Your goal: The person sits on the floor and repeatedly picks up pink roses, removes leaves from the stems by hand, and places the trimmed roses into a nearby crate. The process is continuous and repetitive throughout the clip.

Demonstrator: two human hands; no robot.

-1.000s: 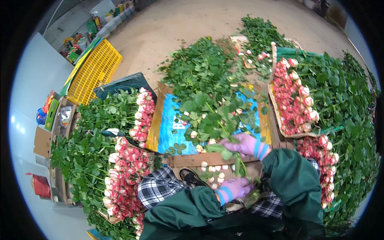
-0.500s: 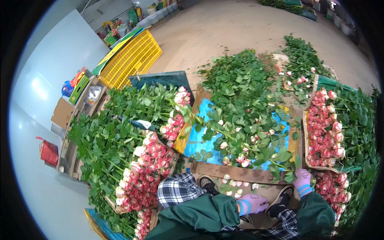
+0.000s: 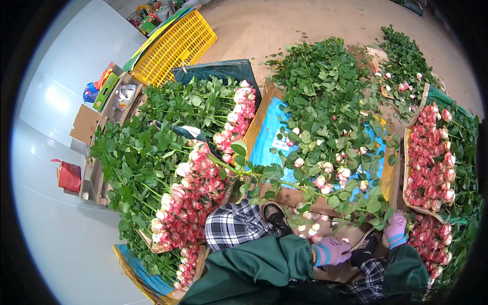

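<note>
Hands (image 3: 332,251) (image 3: 396,230) apart — left curled beside a shoe (image 3: 367,240), right near roses (image 3: 432,240).

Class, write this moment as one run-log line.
left hand: curled near shoe, contents unclear; right hand: beside leafy stem, grip unclear; roses: bunched left and right

left: rose bundles (image 3: 190,201) | centre: stems (image 3: 320,76) on sheet (image 3: 267,137) | right: more roses (image 3: 427,162)

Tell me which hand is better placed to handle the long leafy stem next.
Probably the right hand: it is close beside the stem, while the left hand is farther from it, beside a shoe.
</note>
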